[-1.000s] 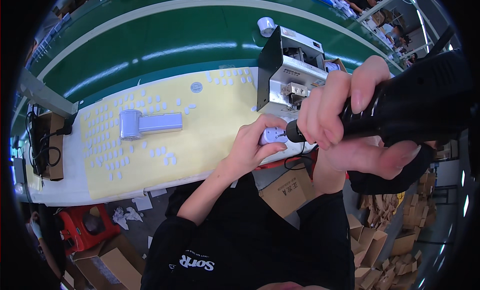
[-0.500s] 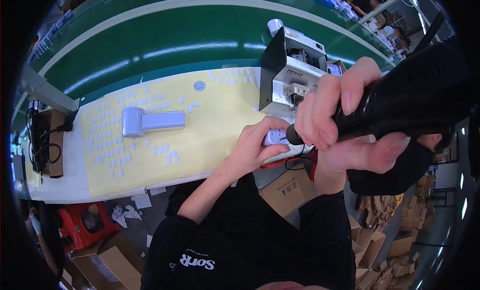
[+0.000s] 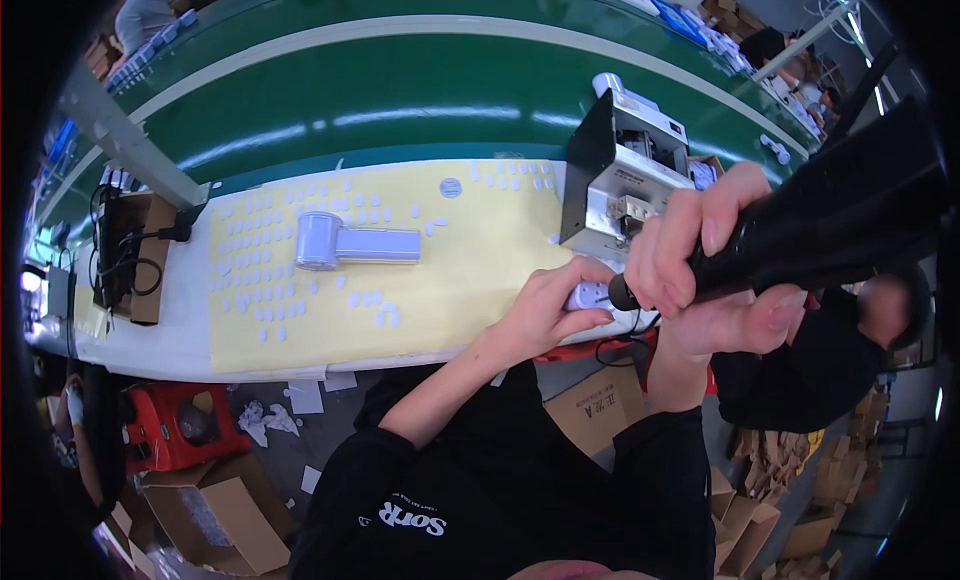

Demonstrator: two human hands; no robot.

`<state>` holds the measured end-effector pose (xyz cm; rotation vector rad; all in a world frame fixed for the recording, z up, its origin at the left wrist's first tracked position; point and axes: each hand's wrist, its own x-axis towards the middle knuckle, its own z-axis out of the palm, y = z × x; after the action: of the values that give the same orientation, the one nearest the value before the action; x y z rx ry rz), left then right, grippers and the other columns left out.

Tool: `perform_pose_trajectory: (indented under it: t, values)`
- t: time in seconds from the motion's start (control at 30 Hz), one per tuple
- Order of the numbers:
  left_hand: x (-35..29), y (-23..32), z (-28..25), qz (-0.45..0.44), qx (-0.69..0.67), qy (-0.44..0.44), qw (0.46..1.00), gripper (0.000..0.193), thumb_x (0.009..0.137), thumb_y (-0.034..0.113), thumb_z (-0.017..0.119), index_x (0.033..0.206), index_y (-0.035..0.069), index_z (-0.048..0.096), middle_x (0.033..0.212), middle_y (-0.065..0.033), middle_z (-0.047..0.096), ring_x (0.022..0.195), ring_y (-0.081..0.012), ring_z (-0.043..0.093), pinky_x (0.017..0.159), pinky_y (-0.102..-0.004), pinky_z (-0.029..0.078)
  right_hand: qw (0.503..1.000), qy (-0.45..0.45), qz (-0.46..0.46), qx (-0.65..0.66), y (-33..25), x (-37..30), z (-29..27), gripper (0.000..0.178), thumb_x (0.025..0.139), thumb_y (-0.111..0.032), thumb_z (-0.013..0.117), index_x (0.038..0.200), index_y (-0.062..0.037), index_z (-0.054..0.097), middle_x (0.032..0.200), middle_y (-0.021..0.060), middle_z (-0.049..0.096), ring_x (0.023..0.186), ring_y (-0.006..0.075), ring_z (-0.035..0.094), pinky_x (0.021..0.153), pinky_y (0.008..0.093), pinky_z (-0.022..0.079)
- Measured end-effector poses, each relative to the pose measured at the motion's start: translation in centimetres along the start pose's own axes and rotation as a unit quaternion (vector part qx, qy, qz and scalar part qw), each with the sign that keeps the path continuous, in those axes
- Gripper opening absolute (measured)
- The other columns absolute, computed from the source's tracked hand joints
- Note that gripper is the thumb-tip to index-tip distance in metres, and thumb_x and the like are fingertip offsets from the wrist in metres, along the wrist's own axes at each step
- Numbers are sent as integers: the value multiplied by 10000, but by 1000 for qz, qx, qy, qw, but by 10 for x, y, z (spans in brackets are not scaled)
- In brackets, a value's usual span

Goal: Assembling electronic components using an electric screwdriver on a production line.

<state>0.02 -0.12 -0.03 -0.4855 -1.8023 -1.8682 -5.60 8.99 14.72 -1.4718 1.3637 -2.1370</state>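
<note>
My left hand (image 3: 545, 315) grips a small pale-lavender plastic part (image 3: 583, 297) with round holes in its end, between thumb and fingers. Wrapped round a black electric screwdriver (image 3: 830, 205), my right hand (image 3: 700, 270) points its tip leftward at the part. Whether the bit touches a hole is too small to tell. Both hands are over the table's right front edge, just in front of a metal screw-feeder machine (image 3: 618, 190). Left of them a pale T-shaped plastic housing (image 3: 375, 245) lies on a yellow sheet (image 3: 470, 310).
Many small white oval pieces (image 3: 262, 248) are spread over the yellow sheet, beside a round grey sticker (image 3: 450, 188). A cardboard box with black cables (image 3: 150, 255) stands at the left end. Beyond runs a green conveyor belt (image 3: 400, 90). Another person (image 3: 790, 370) is at the right.
The whole view has shifted, so the table and its things appear farther right. My hands keep the same hold, with the screwdriver tip still at the plastic part.
</note>
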Motion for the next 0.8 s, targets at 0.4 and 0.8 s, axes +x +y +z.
perform_pose_trajectory:
  t: [0.4, 0.8]
  values:
    - [-39, 78, -50, 31, 348, -101, 932, 420, 714, 284, 723, 979, 44, 503, 916, -82, 613, 780, -288, 616, 656, -326, 494, 980, 58, -5, 190, 25, -31, -3, 562, 727, -503, 684, 899, -75, 362, 587, 40, 463, 409, 122, 438, 386, 240, 382]
    - [86, 47, -190, -4, 623, -86, 778, 285, 793, 231, 649, 978, 74, 500, 912, -88, 586, 762, -269, 610, 607, -339, 485, 953, 100, 76, -274, 120, -64, 4, 416, 645, -283, 790, 772, -24, 490, 613, 28, 551, 473, 98, 503, 469, 217, 402]
